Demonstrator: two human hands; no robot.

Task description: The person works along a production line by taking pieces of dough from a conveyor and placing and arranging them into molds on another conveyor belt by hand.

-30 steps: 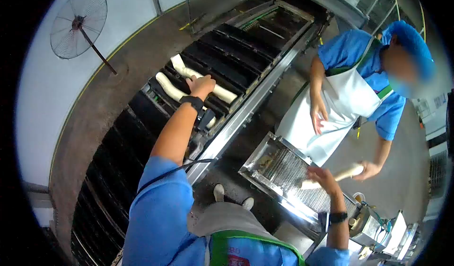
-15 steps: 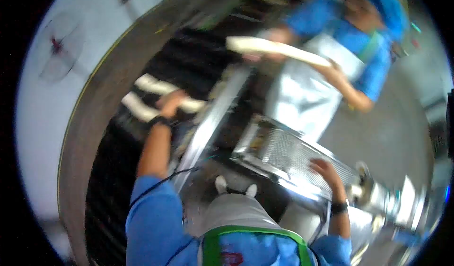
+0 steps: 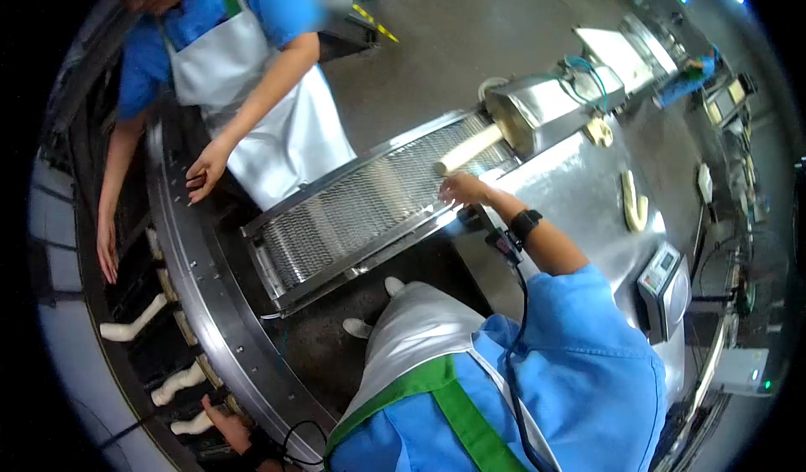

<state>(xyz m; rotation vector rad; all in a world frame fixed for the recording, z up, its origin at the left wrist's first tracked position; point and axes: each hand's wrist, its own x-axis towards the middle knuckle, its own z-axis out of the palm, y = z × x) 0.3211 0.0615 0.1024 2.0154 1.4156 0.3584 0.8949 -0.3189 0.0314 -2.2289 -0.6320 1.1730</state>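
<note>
My right hand (image 3: 463, 189) is over the near rail of a wire-mesh conveyor (image 3: 336, 208), just below the end of a pale dough roll (image 3: 470, 149). The roll sticks out of a steel machine housing (image 3: 531, 115) onto the mesh. The right fingers look loosely bent and apart, with nothing seen in them. At the lower left, my left hand (image 3: 228, 428) has its index finger stretched out beside a dough strip (image 3: 193, 424) on the dark slatted conveyor; whether it touches the strip, I cannot tell. Another wavy dough strip (image 3: 178, 383) lies just above.
Across the mesh conveyor a co-worker (image 3: 252, 94) in an apron reaches one hand toward the dark conveyor, near a bent dough strip (image 3: 134, 321). A curved steel rail (image 3: 201, 254) borders it. On the right, a steel table (image 3: 579, 195) carries a curved dough piece (image 3: 634, 203) and a scale (image 3: 663, 283).
The view has swung right. The co-worker no longer holds the long dough strip. My right hand is now by the dough roll at the machine, and my left hand remains among the strips.
</note>
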